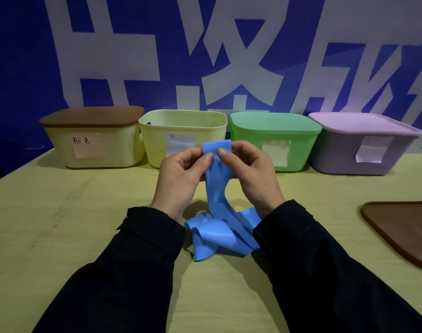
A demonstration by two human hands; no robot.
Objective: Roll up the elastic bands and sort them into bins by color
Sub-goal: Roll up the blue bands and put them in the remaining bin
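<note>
Sleeves: two dark sleeves [133,272] came in from the near edge of the table [49,224].
Band, lower part: one blue elastic band [217,188] lay in loose folds on the table between the wrists; the rest rose up to the hands.
Left hand: the left hand [181,176] pinched the top end of the band, thumb and fingers together on the left edge.
Right hand: the right hand [250,174] pinched the same end on the right edge, its fingers [223,153] clamped on the band.
Handling: the band looked thin, soft and very light, with no stiffness; it probably stretches and slips, so a roll would likely spring open if released.
Where to hold: the flat top end, at both edges, seemed the best place to start the roll.
Loose lid: one brown lid [402,227] lay on the table, at the right.
Bins: four bins stood in a row at the far side, each with a paper label.
Bin states: the cream bin [94,150] had a brown lid, the yellow bin [181,133] was open, the green bin [274,140] and the purple bin [358,150] were closed.
Wall: a blue banner [25,56] with white characters hung behind.
</note>
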